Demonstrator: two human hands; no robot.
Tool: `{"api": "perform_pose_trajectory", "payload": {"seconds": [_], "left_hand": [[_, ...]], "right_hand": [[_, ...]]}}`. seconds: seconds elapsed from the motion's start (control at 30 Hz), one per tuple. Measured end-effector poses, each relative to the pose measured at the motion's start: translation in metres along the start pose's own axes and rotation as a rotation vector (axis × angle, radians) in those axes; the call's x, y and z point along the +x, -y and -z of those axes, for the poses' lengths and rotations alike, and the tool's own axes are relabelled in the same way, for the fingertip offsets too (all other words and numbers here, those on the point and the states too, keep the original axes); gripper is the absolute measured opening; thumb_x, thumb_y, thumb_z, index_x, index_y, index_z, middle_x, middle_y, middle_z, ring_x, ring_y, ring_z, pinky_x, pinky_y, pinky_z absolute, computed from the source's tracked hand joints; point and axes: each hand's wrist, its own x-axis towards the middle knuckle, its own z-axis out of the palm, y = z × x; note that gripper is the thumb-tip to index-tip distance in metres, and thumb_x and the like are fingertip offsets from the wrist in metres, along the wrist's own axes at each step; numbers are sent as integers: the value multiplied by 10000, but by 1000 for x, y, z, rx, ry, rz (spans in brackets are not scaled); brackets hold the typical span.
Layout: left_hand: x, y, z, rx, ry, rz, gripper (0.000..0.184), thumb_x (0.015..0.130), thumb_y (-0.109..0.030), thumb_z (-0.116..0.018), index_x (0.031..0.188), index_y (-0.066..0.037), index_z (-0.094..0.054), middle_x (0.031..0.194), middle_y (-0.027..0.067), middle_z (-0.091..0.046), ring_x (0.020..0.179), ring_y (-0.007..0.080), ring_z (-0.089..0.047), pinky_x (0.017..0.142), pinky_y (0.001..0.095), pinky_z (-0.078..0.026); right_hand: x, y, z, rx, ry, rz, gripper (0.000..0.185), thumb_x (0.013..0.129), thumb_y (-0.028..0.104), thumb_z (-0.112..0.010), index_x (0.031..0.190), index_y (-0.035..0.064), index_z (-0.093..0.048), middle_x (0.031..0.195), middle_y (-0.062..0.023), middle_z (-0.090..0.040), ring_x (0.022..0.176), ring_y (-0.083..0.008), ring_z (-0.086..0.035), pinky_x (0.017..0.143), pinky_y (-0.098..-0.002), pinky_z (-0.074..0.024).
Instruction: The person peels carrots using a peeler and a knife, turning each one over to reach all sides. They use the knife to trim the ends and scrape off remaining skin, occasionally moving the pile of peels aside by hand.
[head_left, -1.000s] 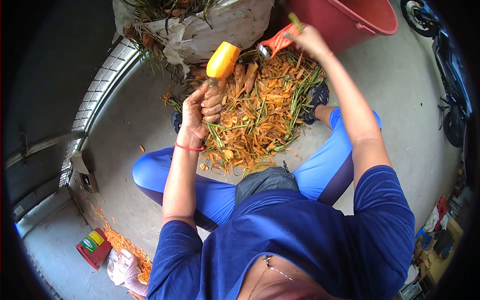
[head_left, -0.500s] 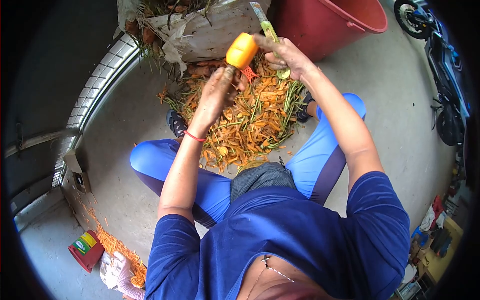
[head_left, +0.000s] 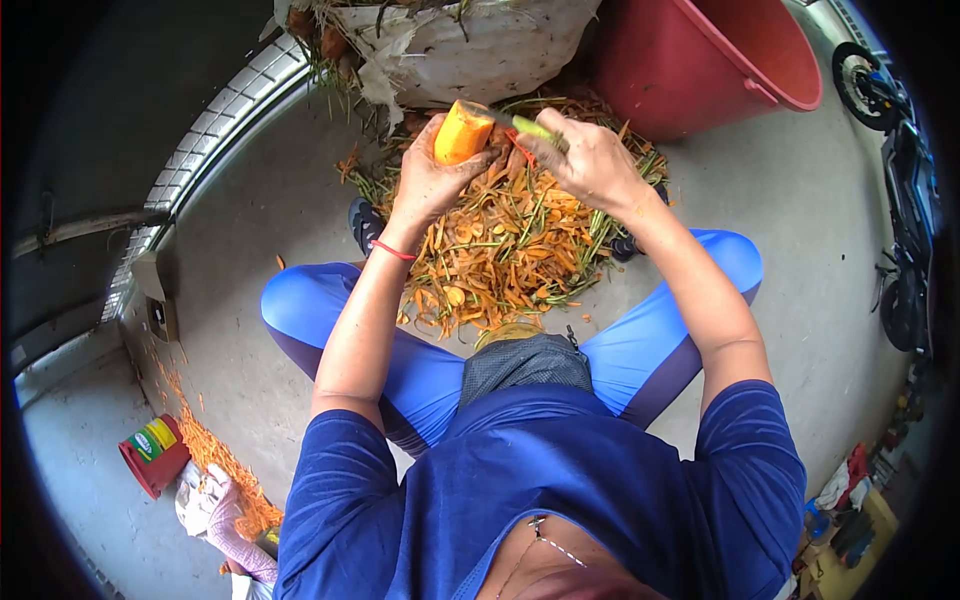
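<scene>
My left hand [head_left: 428, 185] is wrapped round a thick peeled carrot [head_left: 461, 135], its bright orange side showing and a dark cut end facing up. Closed on the yellow-green handle of a utility knife [head_left: 538, 130], my right hand [head_left: 598, 168] is just right of the carrot. The dark blade points left and reaches the carrot's upper end; whether it is cutting in, I cannot tell. Beside the right fingers shows part of a red-orange tool [head_left: 521, 146], mostly hidden. Below both hands, a heap of orange peelings [head_left: 500, 245] with green stalks covers the floor between my feet.
A torn white sack [head_left: 490, 55] with carrots and stalks stands ahead. To its right is a large red tub [head_left: 660, 80]. A motorcycle [head_left: 905, 210] is at the far right. At lower left lie a red bucket [head_left: 155, 465] and spilled orange shreds [head_left: 225, 465].
The carrot has turned and moved slightly down and left, now gripped in my left palm. The knife has swung from pointing up to pointing left at the carrot's end. The camera view has shifted.
</scene>
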Motion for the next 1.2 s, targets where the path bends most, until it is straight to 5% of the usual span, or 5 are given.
{"api": "perform_pose_trajectory", "payload": {"seconds": [0.73,0.83,0.9,1.0,1.2], "left_hand": [[-6,-33,-10,327,-21,69,401,657,-170,-732,1018,-21,-640,954,95,-675,809,140,-644,745,282,-517],[-20,-34,-19,355,206,-258,381,666,-52,-732,1026,-25,-611,916,12,-643,833,83,-596,779,251,-498],[-20,-31,-22,172,169,-56,373,674,-45,-747,1016,-23,-599,927,6,-638,846,84,-593,789,254,-496],[-10,-34,-6,302,43,-65,409,700,-130,-776,1047,-42,-580,941,40,-645,856,114,-599,789,270,-488],[7,-18,-9,698,-27,-202,602,713,-141,-772,1211,-37,-449,1039,140,-624,965,266,-614,852,337,-482]], "right_hand": [[-1,-8,-14,-34,172,-53,329,939,372,-514,1055,71,-579,775,-212,-636,700,-391,-620,596,-467,-494],[0,-60,-33,-143,419,-340,395,955,442,-427,1055,93,-583,765,-186,-643,765,-354,-652,635,-460,-511],[-2,-69,-31,40,385,-217,614,924,603,-341,1097,72,-596,734,-152,-632,753,-315,-642,728,-420,-496],[16,-51,-25,466,373,-589,624,874,634,-488,1060,50,-604,708,-68,-568,644,-146,-570,591,-279,-451],[7,-10,-31,652,104,-361,641,717,447,-793,1166,34,-592,900,-31,-645,792,-93,-607,734,-242,-501]]}}
